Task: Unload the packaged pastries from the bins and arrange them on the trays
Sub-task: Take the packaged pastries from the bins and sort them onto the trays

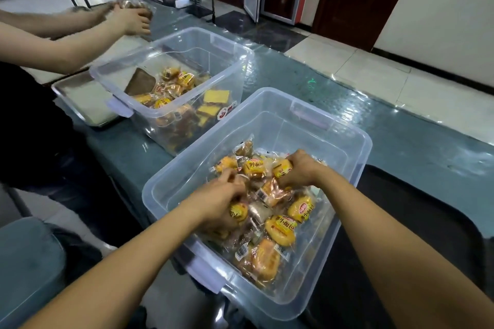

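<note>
A clear plastic bin (344,139) stands in front of me, holding several packaged pastries (280,230) in yellow and clear wrappers. Both my hands are down inside it. My left hand (222,200) grips a yellow-wrapped pastry (238,212) at the left of the pile. My right hand (299,169) closes its fingers on another yellow-wrapped pastry (282,168) at the far side of the pile. A dark tray (427,222) lies to the right of the bin.
A second clear bin (227,43) with more pastries stands farther left. Beside it lies a metal tray (88,104). Another person at the left holds a packaged pastry (133,5) in both hands above the table. Metal carts stand behind.
</note>
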The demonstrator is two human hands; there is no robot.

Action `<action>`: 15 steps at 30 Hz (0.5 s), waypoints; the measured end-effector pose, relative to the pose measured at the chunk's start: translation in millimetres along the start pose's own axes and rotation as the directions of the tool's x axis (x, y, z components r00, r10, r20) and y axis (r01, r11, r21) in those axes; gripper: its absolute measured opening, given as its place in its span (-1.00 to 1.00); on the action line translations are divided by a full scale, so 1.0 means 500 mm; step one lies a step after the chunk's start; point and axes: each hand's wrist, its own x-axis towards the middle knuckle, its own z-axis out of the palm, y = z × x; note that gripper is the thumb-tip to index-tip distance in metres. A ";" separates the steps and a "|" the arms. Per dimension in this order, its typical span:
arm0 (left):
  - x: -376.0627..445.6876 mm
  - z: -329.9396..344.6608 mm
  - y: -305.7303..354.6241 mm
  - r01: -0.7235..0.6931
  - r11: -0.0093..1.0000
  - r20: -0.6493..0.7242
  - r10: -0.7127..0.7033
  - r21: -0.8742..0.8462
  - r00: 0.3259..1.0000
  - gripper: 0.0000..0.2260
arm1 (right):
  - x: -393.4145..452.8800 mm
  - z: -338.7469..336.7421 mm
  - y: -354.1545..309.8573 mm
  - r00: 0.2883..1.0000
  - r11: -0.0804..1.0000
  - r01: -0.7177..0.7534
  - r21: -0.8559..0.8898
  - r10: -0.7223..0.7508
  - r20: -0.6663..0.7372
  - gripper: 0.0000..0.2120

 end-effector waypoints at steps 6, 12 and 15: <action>-0.010 -0.042 0.003 -0.034 0.994 -0.206 0.012 -0.105 0.979 -0.59 | -0.066 -0.035 0.028 0.974 0.982 0.059 0.178 -0.017 -0.227 -0.58; 0.010 -0.062 0.051 -0.096 0.990 -0.388 0.050 -0.100 0.920 -0.50 | -0.146 -0.095 0.035 0.876 0.939 0.195 0.282 -0.038 -0.481 -0.67; 0.020 -0.080 0.096 -0.147 0.980 -0.440 0.073 -0.135 0.895 -0.53 | -0.182 -0.128 0.047 0.814 0.901 0.229 0.368 0.031 -0.581 -0.66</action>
